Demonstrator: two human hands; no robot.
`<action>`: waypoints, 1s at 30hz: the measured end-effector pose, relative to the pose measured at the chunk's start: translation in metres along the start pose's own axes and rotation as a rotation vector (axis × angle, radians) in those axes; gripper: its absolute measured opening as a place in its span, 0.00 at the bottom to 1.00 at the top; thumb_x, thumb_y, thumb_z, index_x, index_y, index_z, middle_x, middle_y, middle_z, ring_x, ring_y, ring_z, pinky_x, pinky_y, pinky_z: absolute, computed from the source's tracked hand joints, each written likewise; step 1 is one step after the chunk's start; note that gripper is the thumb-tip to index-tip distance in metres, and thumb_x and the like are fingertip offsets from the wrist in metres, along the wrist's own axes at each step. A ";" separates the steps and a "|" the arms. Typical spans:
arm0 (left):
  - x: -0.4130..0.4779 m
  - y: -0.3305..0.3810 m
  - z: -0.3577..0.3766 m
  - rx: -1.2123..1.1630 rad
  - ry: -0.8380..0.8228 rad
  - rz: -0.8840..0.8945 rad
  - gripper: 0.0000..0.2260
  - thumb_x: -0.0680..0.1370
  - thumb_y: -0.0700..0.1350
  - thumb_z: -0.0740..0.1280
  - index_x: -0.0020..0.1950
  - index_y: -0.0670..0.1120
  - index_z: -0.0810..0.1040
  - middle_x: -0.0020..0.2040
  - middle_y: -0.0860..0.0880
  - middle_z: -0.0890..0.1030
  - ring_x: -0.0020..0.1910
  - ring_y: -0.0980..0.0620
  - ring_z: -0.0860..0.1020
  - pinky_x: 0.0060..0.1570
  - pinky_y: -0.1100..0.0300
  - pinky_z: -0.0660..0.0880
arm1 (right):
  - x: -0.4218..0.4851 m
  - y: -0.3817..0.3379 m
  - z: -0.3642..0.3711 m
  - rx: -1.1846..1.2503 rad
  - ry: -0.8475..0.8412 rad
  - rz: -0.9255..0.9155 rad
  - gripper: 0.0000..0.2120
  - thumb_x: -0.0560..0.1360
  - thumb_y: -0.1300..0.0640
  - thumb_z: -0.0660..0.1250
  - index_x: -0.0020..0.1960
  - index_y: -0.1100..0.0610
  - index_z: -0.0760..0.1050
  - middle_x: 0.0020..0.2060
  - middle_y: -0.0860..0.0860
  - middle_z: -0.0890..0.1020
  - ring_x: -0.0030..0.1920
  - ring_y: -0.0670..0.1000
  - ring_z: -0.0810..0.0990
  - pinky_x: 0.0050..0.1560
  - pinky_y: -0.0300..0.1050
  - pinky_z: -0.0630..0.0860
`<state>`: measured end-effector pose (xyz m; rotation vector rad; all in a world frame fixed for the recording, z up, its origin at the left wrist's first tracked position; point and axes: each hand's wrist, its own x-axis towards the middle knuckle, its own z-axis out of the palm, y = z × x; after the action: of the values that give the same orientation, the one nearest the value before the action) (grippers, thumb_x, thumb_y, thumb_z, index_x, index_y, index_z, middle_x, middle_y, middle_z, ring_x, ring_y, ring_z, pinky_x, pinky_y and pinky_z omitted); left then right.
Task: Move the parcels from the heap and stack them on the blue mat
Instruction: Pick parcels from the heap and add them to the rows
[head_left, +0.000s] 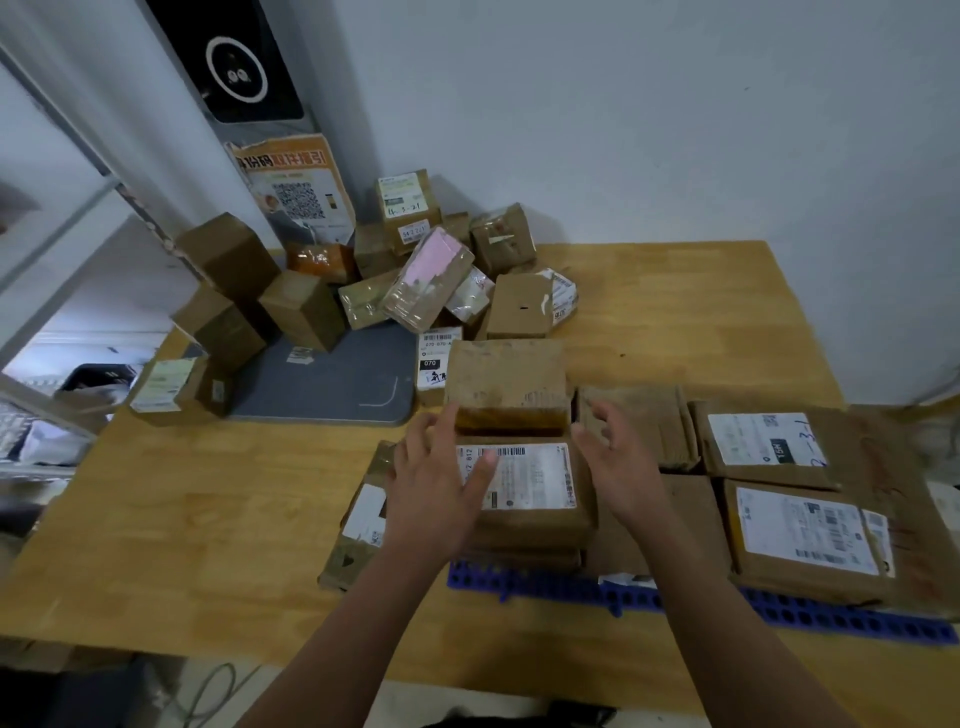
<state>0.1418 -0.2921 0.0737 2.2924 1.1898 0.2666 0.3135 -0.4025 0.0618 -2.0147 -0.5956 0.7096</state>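
You are working over the blue mat (545, 584), and the risk here is a toppling stack: the plain brown box (508, 384) is sitting at the far side of the mat, raised on something I cannot see well, and if you are pushing it from one side only, it may slide off toward the grey pad (332, 384) lying beyond the mat to the left. A second risk is the labelled parcel (524, 488) on the mat's left part; your palm is passing just above it and could drag it out of line. Your left hand (436, 493) is reaching forward over the mat with the fingers spread and open, gripping nothing, its fingertips arriving at the left edge of the brown box. Your right hand (613, 462) is also open and empty, the fingers curved a little, coming to the right edge of the same box. Both forearms are stretching from the near edge of the mat. The heap (415, 270) is waiting well beyond the mat, against the wall, with many parcels not yet moved, while several flat parcels are already lying on the mat's right part.
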 end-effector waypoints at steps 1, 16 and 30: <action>0.004 0.005 0.000 -0.004 0.009 -0.012 0.32 0.76 0.68 0.50 0.77 0.58 0.52 0.75 0.49 0.57 0.74 0.45 0.58 0.68 0.40 0.61 | 0.003 -0.004 -0.001 -0.017 0.004 -0.046 0.24 0.81 0.48 0.60 0.75 0.53 0.63 0.71 0.48 0.69 0.70 0.48 0.67 0.66 0.44 0.64; 0.081 0.011 -0.018 -0.171 0.212 -0.138 0.25 0.80 0.56 0.61 0.75 0.53 0.60 0.71 0.48 0.62 0.67 0.49 0.67 0.64 0.47 0.70 | 0.085 -0.055 -0.005 -0.183 0.014 -0.307 0.22 0.80 0.51 0.62 0.72 0.53 0.66 0.68 0.50 0.70 0.62 0.43 0.67 0.62 0.42 0.64; 0.227 -0.023 -0.029 -0.399 -0.275 -0.059 0.17 0.82 0.47 0.62 0.72 0.50 0.70 0.70 0.50 0.73 0.63 0.48 0.74 0.57 0.53 0.74 | 0.206 -0.108 0.035 0.058 -0.026 0.287 0.14 0.79 0.56 0.64 0.63 0.51 0.65 0.47 0.49 0.75 0.42 0.48 0.73 0.44 0.45 0.70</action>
<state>0.2486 -0.0881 0.0693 1.8746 0.9635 0.1443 0.4234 -0.1958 0.0881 -2.0606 -0.2980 0.9133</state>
